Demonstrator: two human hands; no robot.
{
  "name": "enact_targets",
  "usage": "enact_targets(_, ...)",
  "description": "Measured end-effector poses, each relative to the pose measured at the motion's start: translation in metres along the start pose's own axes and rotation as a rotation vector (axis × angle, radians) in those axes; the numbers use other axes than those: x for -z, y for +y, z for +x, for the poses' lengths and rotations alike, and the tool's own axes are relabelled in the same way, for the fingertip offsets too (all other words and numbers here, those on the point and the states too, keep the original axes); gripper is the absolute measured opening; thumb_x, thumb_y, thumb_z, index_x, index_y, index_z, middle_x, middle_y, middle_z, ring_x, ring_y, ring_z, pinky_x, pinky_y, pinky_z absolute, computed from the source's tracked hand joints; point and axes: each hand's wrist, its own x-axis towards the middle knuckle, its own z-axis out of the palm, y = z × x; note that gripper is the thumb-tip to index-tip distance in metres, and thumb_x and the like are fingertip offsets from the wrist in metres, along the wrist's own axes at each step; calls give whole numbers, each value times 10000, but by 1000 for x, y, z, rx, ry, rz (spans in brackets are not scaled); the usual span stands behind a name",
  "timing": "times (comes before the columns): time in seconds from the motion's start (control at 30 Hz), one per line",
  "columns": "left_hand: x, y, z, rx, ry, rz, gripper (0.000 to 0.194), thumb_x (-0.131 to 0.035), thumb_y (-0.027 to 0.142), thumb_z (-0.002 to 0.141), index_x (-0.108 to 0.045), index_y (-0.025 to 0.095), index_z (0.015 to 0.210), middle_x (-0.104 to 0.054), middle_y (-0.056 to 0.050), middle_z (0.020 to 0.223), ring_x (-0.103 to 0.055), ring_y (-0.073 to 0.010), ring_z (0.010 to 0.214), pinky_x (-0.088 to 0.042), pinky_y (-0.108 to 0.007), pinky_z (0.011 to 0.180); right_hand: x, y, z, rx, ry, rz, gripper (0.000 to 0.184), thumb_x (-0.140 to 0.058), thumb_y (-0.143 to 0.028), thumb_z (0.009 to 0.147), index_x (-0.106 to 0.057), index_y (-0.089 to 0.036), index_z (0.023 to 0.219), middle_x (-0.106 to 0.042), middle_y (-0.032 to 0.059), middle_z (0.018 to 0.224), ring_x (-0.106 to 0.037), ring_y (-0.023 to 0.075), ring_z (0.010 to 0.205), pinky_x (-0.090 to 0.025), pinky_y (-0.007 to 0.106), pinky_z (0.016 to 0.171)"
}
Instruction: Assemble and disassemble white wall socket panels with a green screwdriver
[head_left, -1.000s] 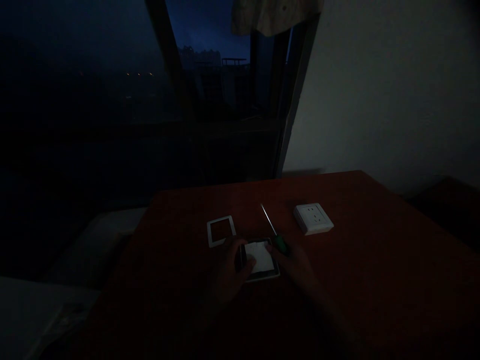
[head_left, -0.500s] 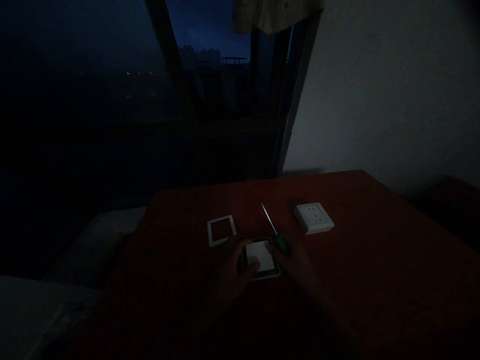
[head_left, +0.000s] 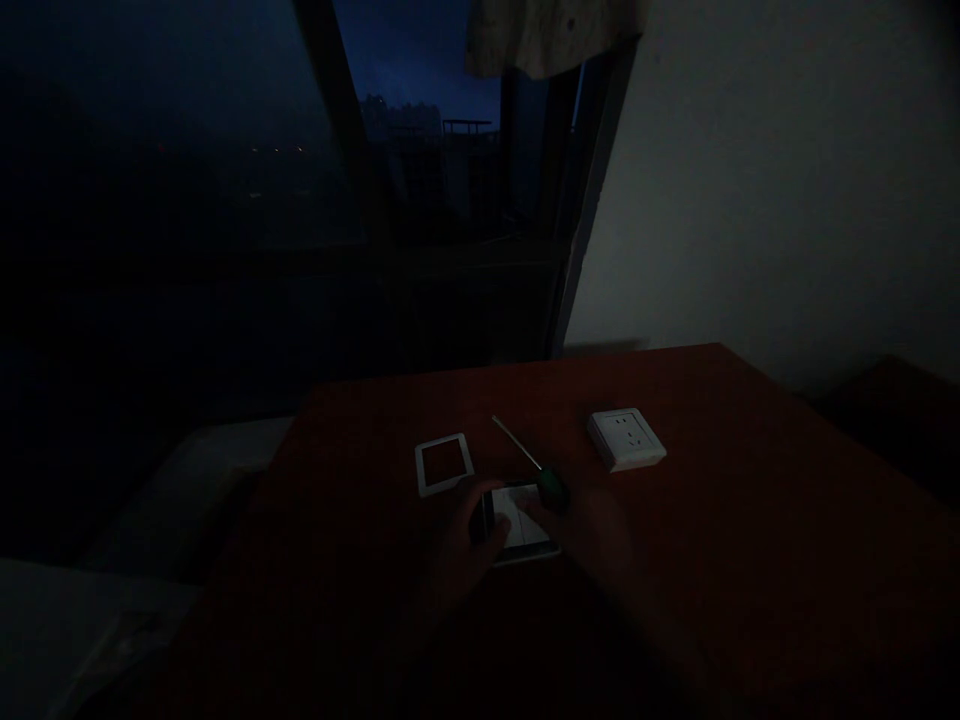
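Observation:
In the head view a wall switch (head_left: 532, 535) with a white two-part face and a dark border lies low in the middle. My left hand (head_left: 471, 540) grips its left side, with the thumb over the white face. My right hand (head_left: 592, 525) holds a screwdriver (head_left: 553, 487) by its green handle, the metal shaft pointing away to the upper left. The right thumb or a finger also reaches onto the switch's face. Just beyond my left hand lies a white square frame (head_left: 420, 470). Dim light hides much of both hands.
A white wall socket (head_left: 628, 440) on a thick box sits right of the screwdriver on the reddish table (head_left: 720, 520). Past the table's back edge is a dark window (head_left: 442, 200); a pale wall (head_left: 765, 200) rises at the right.
The screwdriver's tip has swung left and its handle has shifted left with my right hand. That hand has moved over the switch's right side, and my left thumb has slid slightly left.

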Motion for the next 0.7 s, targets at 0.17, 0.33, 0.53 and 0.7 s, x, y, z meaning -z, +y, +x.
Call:
enact_targets(0.17, -2, 0, 0, 25, 7, -55, 369, -585, 245, 820, -547, 261, 1186, -583, -54, 1222, -531, -259, 1142, -409, -415, 990, 7, -13, -1, -18, -90, -189, 497, -486, -662, 792, -620, -264, 1058, -727, 76, 887, -686, 251, 790, -434, 295, 607)
enact_targets(0.33, -1, 4, 0, 41, -20, -103, 373, -589, 284, 827, -542, 259, 1195, -593, -48, 1203, -550, -254, 1111, -427, -395, 962, 9, -15, 3, 21, -151, -259, 504, -440, -676, 809, -634, -247, 988, -723, 91, 892, -689, 275, 810, -452, 323, 612)
enact_targets(0.53, -3, 2, 1, -9, -3, -86, 352, -561, 246, 841, -542, 254, 1192, -558, -44, 1230, -516, -238, 1143, -394, -383, 993, 12, -19, 6, 52, -146, -286, 581, -398, -709, 809, -621, -232, 1054, -721, 117, 925, -690, 287, 832, -464, 344, 643)
enact_targets(0.7, -5, 2, 0, -5, -4, -97, 370, -551, 228, 839, -536, 257, 1207, -554, -39, 1238, -511, -235, 1159, -391, -378, 997, 13, -22, 7, 64, -140, -285, 600, -411, -697, 814, -601, -211, 1109, -723, 125, 929, -692, 295, 834, -473, 353, 655)
